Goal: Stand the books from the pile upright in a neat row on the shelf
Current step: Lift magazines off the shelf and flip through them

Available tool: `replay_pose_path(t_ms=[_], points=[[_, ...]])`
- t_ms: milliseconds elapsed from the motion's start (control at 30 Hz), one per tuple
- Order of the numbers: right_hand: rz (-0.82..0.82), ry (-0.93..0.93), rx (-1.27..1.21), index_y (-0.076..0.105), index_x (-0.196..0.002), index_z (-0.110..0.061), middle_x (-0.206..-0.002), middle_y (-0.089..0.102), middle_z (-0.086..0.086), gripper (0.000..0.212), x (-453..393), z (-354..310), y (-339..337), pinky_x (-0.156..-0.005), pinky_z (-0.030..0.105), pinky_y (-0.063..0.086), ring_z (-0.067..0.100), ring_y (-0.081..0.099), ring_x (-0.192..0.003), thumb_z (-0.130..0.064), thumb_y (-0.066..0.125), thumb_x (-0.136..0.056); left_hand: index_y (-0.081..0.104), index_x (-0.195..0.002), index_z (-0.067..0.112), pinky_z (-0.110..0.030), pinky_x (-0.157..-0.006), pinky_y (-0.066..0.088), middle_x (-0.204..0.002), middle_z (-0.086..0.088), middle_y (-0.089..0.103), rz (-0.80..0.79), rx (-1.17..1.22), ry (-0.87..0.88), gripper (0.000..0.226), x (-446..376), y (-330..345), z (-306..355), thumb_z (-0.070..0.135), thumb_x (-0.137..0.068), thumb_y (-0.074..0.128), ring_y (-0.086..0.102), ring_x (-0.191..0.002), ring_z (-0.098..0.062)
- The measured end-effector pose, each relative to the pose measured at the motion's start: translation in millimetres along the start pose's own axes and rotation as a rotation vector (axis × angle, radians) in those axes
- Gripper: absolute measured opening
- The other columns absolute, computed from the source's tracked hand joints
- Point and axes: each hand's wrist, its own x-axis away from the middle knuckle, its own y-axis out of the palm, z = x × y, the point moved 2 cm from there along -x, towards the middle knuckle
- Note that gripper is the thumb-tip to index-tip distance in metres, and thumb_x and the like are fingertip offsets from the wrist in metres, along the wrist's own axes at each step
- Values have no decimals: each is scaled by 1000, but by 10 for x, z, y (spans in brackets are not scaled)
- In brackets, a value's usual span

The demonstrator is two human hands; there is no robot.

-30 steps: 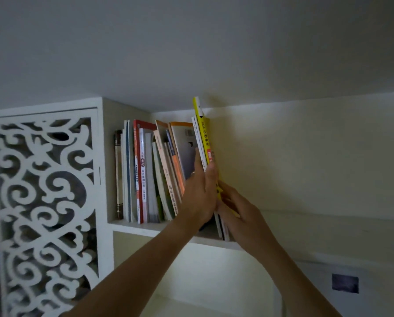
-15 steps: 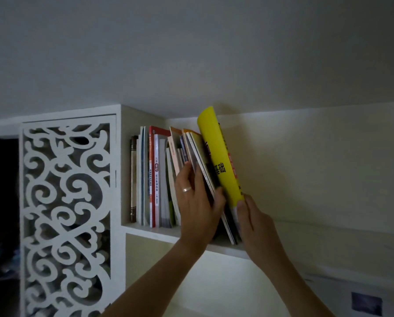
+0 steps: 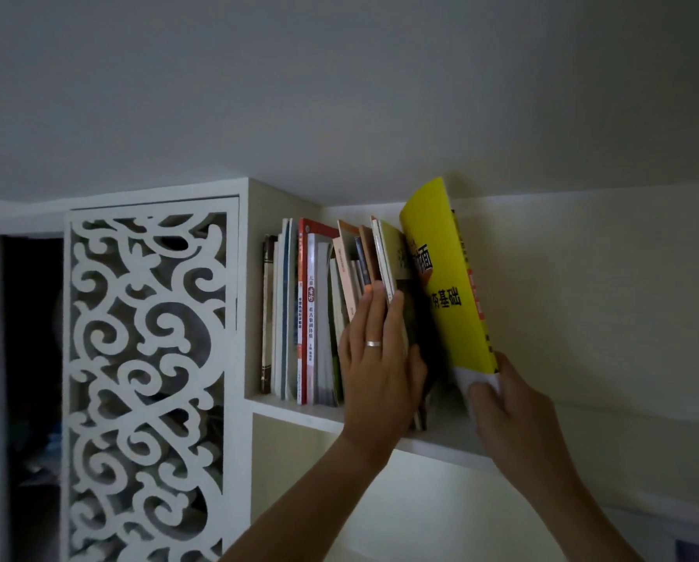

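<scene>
A yellow book [image 3: 451, 294] with black characters leans left at the right end of a row of books [image 3: 307, 314] on a high white shelf [image 3: 299, 411]. My right hand [image 3: 506, 407] grips its lower white corner. My left hand [image 3: 378, 358], a ring on one finger, presses with straight fingers against the tilted books just left of the yellow one, its thumb behind a greenish book [image 3: 396, 253]. The books at the far left stand upright; those in the middle lean left.
A white fretwork panel [image 3: 145, 379] closes the cabinet left of the shelf. The ceiling sits close above the book tops. The shelf board runs on to the right along a pale wall [image 3: 583, 298].
The yellow book has swung its cover further toward me and tilted more. My right hand has shifted to its lower corner, and my left hand stays against the leaning books.
</scene>
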Motion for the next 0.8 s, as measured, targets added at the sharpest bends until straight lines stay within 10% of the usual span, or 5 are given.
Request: replay_pose_path(t_ms=[200,467,633,800], points=[[10,75,-32,61,-118,-30,-87,69,-10,24,-28,-63,95,-57,10,41,2,64,-72,-43,49,-102,32,-160,20,-53,-126,21,-170,-3,25,-92,125,251,63,22,-50,104,42,-105,52,21,-158,-23],[44,64,-4,57,-103,-31,-76,64,-14,33,-10,-206,192,-52,8,44,2,63,-61,-59,53,-85,30,-161,12,-44,-124,28,-151,-3,56,-128,230,121,59,16,-52,62,43,-112,37,50,-142,-14],[89,63,-4,59,-85,-33,-71,67,-11,23,-28,-172,229,-56,13,41,5,64,-65,-56,58,-83,38,-157,19,-44,-126,23,-170,1,28,-109,160,195,53,39,-9,68,32,-107,52,33,-153,-17],[52,85,-24,67,-107,-30,-84,71,-11,26,-15,-165,219,-63,17,44,5,67,-77,-50,53,-97,43,-156,20,-51,-125,23,-172,-9,18,-93,147,193,55,18,-48,101,39,-105,46,17,-159,-26]])
